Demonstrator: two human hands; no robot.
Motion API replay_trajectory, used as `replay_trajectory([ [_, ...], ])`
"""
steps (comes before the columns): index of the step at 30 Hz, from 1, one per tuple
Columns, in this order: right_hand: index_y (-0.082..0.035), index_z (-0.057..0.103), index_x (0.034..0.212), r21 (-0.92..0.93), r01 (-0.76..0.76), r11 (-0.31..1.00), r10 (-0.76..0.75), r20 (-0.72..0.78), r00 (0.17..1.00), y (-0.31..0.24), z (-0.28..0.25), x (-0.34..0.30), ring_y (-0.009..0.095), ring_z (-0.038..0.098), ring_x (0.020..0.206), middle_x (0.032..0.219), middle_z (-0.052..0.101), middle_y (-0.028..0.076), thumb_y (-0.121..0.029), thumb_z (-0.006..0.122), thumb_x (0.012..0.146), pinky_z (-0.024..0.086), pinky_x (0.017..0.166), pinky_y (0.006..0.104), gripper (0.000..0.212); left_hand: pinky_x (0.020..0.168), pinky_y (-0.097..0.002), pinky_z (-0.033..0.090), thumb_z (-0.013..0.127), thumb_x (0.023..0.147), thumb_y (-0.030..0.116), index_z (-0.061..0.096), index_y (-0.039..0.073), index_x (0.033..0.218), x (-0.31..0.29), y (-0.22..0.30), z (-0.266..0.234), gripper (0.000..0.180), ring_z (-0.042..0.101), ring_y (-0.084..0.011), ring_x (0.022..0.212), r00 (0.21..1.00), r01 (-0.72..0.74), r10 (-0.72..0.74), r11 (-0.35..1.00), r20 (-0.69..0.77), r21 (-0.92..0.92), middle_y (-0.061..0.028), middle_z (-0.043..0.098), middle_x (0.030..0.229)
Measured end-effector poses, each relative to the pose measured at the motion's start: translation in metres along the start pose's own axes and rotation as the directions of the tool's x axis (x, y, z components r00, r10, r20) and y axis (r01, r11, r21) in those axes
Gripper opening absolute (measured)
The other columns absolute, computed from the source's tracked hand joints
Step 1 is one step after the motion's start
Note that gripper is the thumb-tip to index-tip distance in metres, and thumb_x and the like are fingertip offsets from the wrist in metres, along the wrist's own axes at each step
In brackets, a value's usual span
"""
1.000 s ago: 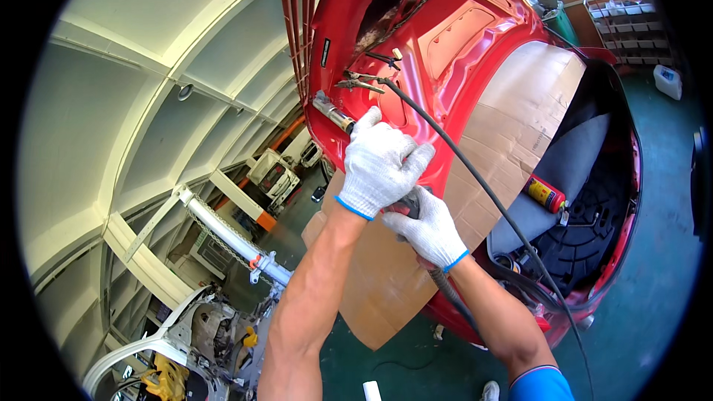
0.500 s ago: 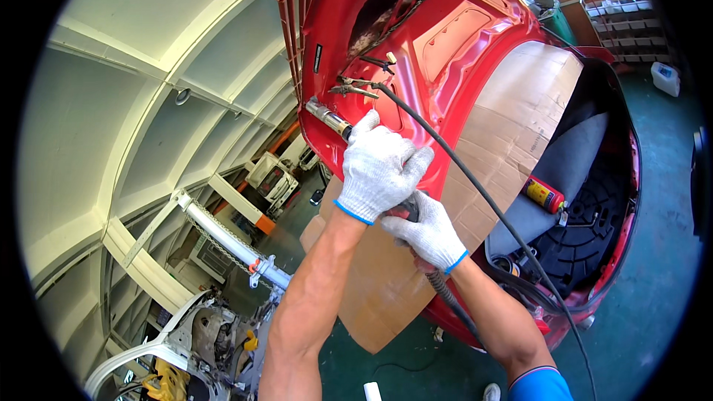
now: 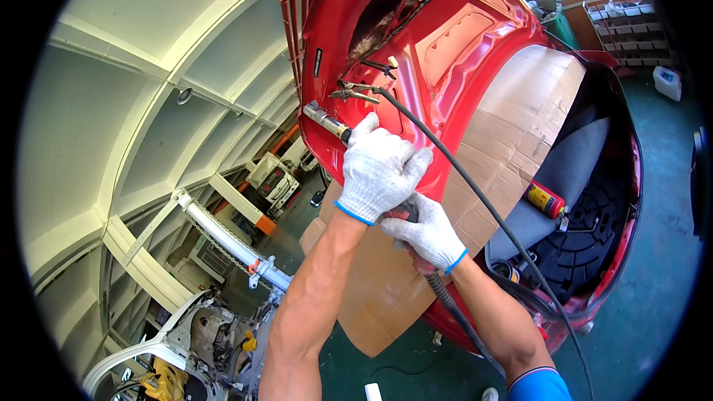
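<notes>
In gloved hands I hold a long power tool with a silver metal nose. Its tip meets the edge of a raised red trunk lid. My left hand, in a white knit glove with a blue cuff, is closed around the tool's body behind the nose. Lower down, my right hand, gloved the same way, grips its dark rear handle. A thick ribbed cable runs down from that handle past my right forearm. Near the nose, a metal clamp with a black cable bites onto the lid.
Cardboard covers the car's rear and hangs over its side. In the open trunk lie a red fire extinguisher and a grey panel. A chained blue-white post and a stripped car body stand lower left. Red pipes rise beside the lid.
The view has shifted very slightly. Both hands keep the same grip, and the tool's nose stays at the lid's edge.
</notes>
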State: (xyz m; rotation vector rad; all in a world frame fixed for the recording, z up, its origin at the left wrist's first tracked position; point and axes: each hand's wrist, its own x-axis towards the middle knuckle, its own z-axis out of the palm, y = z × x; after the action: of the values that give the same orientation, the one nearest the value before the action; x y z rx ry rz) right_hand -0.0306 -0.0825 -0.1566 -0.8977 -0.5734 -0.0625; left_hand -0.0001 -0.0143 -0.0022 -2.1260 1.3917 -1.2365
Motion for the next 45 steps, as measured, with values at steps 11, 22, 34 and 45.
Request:
replay_trajectory([
  [11,0.003,0.063,0.127,-0.004,-0.004,1.000,0.004,-0.043,0.999,0.003,0.007,-0.003,0.011,0.067,0.075,0.096,0.071,0.006,-0.017,0.083,0.090,0.057,0.066,0.0292,0.047,0.104,-0.0536,0.050,0.081,0.087,0.028,0.078,0.008,0.073,0.000,0.002,-0.007,0.025,0.065,-0.0302,0.065,1.000,0.002,-0.002,0.999,-0.001,-0.047,-0.0091,0.063,0.062],
  [22,0.003,0.064,0.128,0.003,0.017,1.000,-0.017,-0.052,0.999,0.004,0.010,-0.002,0.011,0.066,0.075,0.096,0.071,0.006,-0.017,0.082,0.090,0.056,0.066,0.0287,0.047,0.104,-0.0537,0.051,0.083,0.085,0.028,0.079,0.007,0.074,0.001,0.000,-0.010,0.023,0.066,-0.0305,0.066,1.000,-0.001,0.001,0.999,-0.004,-0.041,-0.0094,0.064,0.062],
  [34,0.001,0.064,0.129,-0.017,-0.006,1.000,0.004,-0.078,0.997,-0.007,0.022,-0.007,0.010,0.065,0.083,0.102,0.070,0.004,-0.015,0.081,0.090,0.056,0.068,0.0287,0.046,0.103,-0.0526,0.051,0.084,0.083,0.027,0.078,0.006,0.072,-0.004,-0.005,-0.014,0.024,0.066,-0.0309,0.065,1.000,-0.014,0.014,0.998,-0.007,-0.062,-0.0102,0.065,0.061],
  [45,0.004,0.062,0.133,-0.038,0.034,0.999,-0.036,-0.065,0.997,0.003,0.020,-0.001,0.011,0.066,0.081,0.104,0.071,0.007,-0.014,0.081,0.090,0.056,0.068,0.0292,0.050,0.103,-0.0531,0.050,0.077,0.090,0.035,0.072,0.009,0.065,-0.004,-0.006,-0.012,0.037,0.065,-0.0316,0.064,0.999,-0.012,0.009,0.996,-0.034,-0.086,-0.0107,0.060,0.058],
])
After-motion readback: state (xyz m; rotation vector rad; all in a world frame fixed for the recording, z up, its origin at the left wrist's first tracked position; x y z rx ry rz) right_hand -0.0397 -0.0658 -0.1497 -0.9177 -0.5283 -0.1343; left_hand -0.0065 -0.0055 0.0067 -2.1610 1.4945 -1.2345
